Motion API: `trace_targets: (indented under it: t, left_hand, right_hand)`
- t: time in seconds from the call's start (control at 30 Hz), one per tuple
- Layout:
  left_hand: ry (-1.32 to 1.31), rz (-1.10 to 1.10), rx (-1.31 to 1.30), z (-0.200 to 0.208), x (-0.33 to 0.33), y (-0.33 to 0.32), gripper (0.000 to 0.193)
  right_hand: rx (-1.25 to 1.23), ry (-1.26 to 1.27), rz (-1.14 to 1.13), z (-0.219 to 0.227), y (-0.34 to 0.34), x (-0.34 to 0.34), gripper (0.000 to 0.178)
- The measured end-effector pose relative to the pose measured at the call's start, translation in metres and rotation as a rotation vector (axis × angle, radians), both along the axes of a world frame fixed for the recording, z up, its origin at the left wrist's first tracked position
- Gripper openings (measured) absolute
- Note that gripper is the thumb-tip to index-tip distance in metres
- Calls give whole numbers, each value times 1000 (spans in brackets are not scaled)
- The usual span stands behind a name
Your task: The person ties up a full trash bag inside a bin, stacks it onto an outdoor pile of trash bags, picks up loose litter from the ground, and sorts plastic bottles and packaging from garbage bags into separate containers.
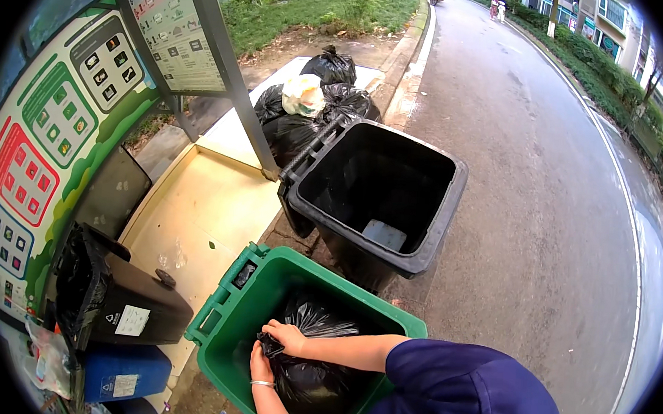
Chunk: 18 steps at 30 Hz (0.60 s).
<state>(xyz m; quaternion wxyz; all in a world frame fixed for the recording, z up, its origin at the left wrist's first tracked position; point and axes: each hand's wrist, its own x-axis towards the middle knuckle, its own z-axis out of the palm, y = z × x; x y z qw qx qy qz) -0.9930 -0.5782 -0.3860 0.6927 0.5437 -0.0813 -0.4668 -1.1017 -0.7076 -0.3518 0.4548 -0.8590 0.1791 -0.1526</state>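
Note:
A full black garbage bag [317,318] sits inside the green wheeled bin [408,318], its plastic gathered toward the bin's left side. My right hand [285,338] reaches in from the right, fingers closed on the bag's gathered neck. Just below it, my left hand [261,366], with a light bracelet at the wrist, is closed on the same bunched plastic. Both hands are close together within the bin's opening. The lower part of the bag is in shadow.
Right behind the green bin stands a black wheeled bin [454,186], open, with a pale flat piece [384,234] at its bottom. Tied black bags [329,66] are piled beyond. Left are a dark bin [151,302], a blue bin [128,373] and a sign board [52,125]. A road [530,181] runs right.

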Motion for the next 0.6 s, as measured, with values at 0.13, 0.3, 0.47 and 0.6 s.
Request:
trace_targets:
  t: [0.13, 0.3, 0.47, 0.6]
  left_hand:
    - [5, -117, 137, 0, 3, -3, 31]
    - [8, 19, 28, -6, 0, -5, 26]
    - [-10, 91, -16, 18, -9, -26, 24]
    - [48, 446, -21, -37, 34, 0, 23]
  right_hand:
    - [75, -445, 85, -2, 3, -6, 47]
    - [-54, -358, 339, 6, -13, -18, 65]
    - [35, -321, 454, 14, -24, -26, 54]
    - [6, -138, 362, 24, -1, -44, 36]
